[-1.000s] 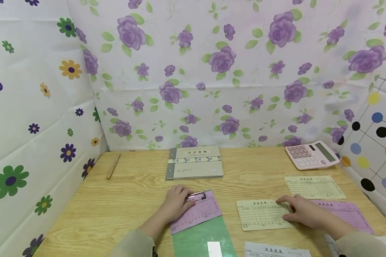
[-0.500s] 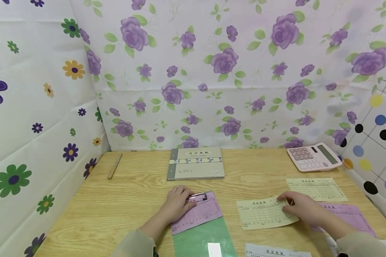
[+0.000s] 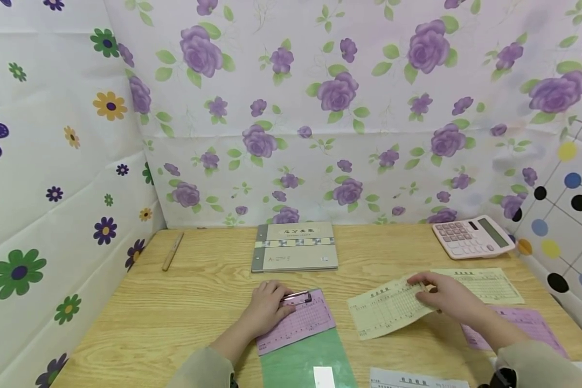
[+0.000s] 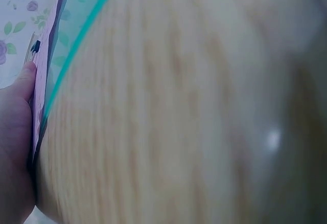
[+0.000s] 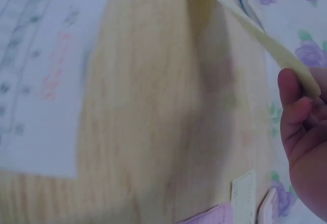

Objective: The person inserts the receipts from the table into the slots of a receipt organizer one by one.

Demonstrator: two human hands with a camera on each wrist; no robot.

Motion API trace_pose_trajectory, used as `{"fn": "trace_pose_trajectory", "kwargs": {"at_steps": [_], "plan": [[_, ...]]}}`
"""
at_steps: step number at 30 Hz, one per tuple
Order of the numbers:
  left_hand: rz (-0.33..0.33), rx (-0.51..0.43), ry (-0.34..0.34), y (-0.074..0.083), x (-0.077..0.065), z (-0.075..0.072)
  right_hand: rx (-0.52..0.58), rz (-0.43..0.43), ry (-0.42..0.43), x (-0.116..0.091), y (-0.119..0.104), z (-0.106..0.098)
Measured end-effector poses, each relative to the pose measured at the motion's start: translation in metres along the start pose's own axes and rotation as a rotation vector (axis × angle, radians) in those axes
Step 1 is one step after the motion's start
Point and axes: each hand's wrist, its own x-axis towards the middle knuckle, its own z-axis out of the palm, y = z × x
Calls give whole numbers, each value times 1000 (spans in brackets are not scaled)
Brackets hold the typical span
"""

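A green clipboard (image 3: 306, 358) lies at the table's near middle, a pink receipt slip (image 3: 303, 323) under its metal clip (image 3: 296, 295). My left hand (image 3: 265, 308) grips the clipboard's upper left, the clip between thumb and fingers; the far fingertips are hidden. In the left wrist view, the thumb (image 4: 25, 81) lies by the clip. My right hand (image 3: 446, 296) pinches a yellow receipt slip (image 3: 388, 307) by its right end. This slip is tilted and lifted off the table, as the right wrist view also shows.
A second yellow slip (image 3: 494, 285) and a pink slip (image 3: 528, 326) lie at right. A white slip (image 3: 417, 379) is near the front edge. Farther back are a ledger book (image 3: 296, 256), a pink calculator (image 3: 470, 240) and a wooden-handled tool (image 3: 171, 254). Patterned cloth walls surround the table.
My right hand has picked up the yellow slip from the table and shifted slightly left and up with it. The left hand keeps its place on the clipboard.
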Motion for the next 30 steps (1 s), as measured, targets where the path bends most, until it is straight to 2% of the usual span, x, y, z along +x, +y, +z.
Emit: {"fn": "trace_pose_trajectory", "kwargs": {"at_steps": [12,22,30], "plan": [[-1,-4,0,-1,0,1,164,-12,-41,12,-17,11],[-5,-3,-9,-3,0,1,104,-90,-103,28,-33,48],[3,-1,-10,-3,0,1,117,-95,-182,39,-51,79]]}}
